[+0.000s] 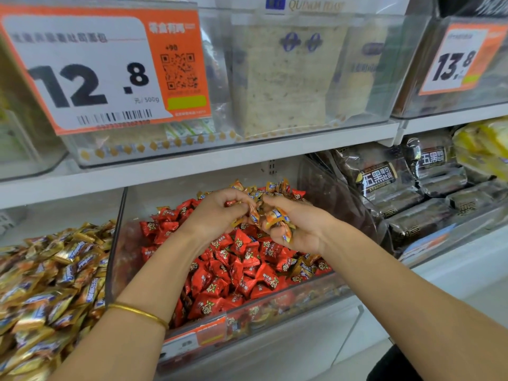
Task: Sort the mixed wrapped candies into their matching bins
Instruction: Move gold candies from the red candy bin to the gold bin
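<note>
A clear middle bin holds a heap of red wrapped candies, with gold-and-blue candies mixed in at its back and right side. Both hands meet above the heap. My right hand lies palm up, closed on several gold-and-blue candies. My left hand pinches a candy at the same bunch, fingers touching the right hand's. The bin to the left is full of gold-and-blue candies.
A white shelf runs just above the bins, carrying clear boxes of bread and orange price tags. Right of the red bin lie dark packaged loaves and yellow packs. A gold bangle circles my left wrist.
</note>
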Tool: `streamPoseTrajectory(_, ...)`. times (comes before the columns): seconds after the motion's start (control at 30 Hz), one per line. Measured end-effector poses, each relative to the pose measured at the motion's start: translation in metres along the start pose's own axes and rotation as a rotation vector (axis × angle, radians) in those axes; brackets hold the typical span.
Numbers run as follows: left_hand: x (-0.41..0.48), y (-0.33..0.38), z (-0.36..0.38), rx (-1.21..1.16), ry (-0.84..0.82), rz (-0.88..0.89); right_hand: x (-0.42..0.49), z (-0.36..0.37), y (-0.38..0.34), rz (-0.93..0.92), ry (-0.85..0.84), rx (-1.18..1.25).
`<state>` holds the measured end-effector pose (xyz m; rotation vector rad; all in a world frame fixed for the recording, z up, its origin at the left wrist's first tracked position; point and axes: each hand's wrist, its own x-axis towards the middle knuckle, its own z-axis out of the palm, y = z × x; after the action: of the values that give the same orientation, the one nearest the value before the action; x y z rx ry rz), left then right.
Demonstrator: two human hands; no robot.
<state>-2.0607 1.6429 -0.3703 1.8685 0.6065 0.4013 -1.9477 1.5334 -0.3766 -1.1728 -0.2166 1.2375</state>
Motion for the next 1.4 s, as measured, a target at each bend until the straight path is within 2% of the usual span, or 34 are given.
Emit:
streamPoseTrajectory(0.23,-0.003,0.001,0.0,0.119,-0.001,0.148,0.004,0.012,0.008,0.023,-0.077,-0.114)
streamPoseTrajectory(0.53,-0.003,0.0,-0.004,0.057,-0.015,0.014,0.006,-0.001,-0.005,0.065,0.029,-0.101)
streamPoseTrajectory(0.73,0.0,-0.006,-0.009,-0.001,0.145,-0.022,-0.005,-0.011,-0.018,0.08,0.107,0.024)
streamPoseTrajectory(0.8,0.003,-0.005,-0.008,-0.125,0.217,-0.079,-0.008,-0.017,-0.023,0.074,0.116,0.089)
streamPoseTrajectory(0.87,0.008,0.0,-0.006,-0.478,0.228,-0.247,-0.011,-0.024,-0.028,0.053,0.12,0.145)
streamPoseTrajectory(0.93,0.008,0.009,-0.003,-0.86,0.161,-0.429,-0.013,-0.031,-0.032,0.009,0.138,0.132)
streamPoseTrajectory(1.0,0.01,0.014,0.002,-0.969,0.071,-0.491,-0.014,-0.035,-0.033,-0.028,0.168,0.022)
streamPoseTrajectory(1.07,0.013,0.018,0.011,-0.791,0.021,-0.429,-0.013,-0.037,-0.035,-0.056,0.193,-0.129)
streamPoseTrajectory(1.17,0.021,0.02,0.024,-0.093,0.026,-0.171,-0.01,-0.04,-0.037,-0.158,0.288,-0.445)
streamPoseTrajectory(1.2,0.026,0.016,0.029,0.074,0.018,-0.073,-0.01,-0.04,-0.036,-0.2,0.328,-0.592)
streamPoseTrajectory(1.27,0.037,0.009,0.035,0.263,-0.004,0.045,-0.006,-0.04,-0.031,-0.277,0.35,-0.892)
streamPoseTrajectory(1.4,0.055,-0.001,0.045,0.614,-0.095,0.123,0.013,-0.043,-0.021,-0.395,0.381,-1.387)
